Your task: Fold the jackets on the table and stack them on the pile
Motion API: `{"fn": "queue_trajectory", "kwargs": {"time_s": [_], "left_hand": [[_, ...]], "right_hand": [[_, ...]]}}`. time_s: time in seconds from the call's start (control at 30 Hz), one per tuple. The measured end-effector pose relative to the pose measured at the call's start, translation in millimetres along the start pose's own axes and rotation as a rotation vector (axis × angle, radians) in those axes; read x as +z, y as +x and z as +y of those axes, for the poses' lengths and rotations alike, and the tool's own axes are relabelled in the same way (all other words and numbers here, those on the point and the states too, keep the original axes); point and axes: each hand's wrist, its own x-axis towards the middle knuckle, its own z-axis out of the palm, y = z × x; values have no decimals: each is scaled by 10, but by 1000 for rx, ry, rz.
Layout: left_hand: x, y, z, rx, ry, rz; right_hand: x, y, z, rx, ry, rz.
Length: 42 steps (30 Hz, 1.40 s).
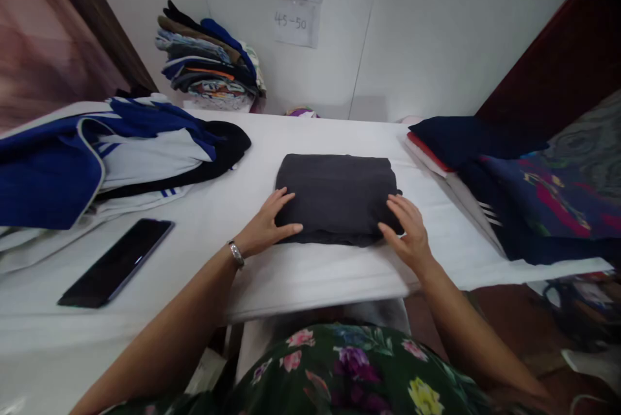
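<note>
A dark grey folded garment (337, 198) lies flat on the white-covered table in front of me, folded into a neat rectangle. What kind of garment it is, I cannot tell. At its left edge rests my left hand (269, 224), thumb and fingers spread over the cloth. My right hand (406, 229) touches the right edge in the same way, fingers apart, with the fingertips on the fabric. Neither hand grips the cloth.
On the left, blue and white clothes (145, 150) lie in a loose heap, with a black phone (119, 263) nearer me. A tall stack of folded clothes (211, 59) stands at the back left. Folded dark clothes (524, 189) fill the right side. Handwritten papers (297, 24) hang on the wall.
</note>
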Motion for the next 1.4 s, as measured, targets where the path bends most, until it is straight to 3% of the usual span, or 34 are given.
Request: {"fn": "queue_trajectory", "kwargs": {"time_s": [0.1, 0.27, 0.43, 0.63, 0.97, 1.2, 1.33, 1.4], "left_hand": [[38, -102, -28, 100, 110, -95], [90, -74, -71, 186, 261, -28], [113, -82, -9, 125, 455, 122], [175, -193, 64, 36, 628, 37], [257, -193, 6, -86, 628, 7], [137, -323, -82, 29, 399, -17], [-54, -262, -67, -11, 177, -71], [-134, -109, -23, -47, 140, -10]], "right_hand": [[61, 10, -188, -190, -93, -236], [221, 31, -222, -202, -225, -471], [267, -2, -180, -198, -237, -478], [296, -60, -164, -216, -221, -494], [360, -125, -112, -244, -150, -446], [227, -45, -243, -167, -91, -503], [103, 267, -357, -141, -44, -428], [117, 508, -337, -136, -60, -369]]}}
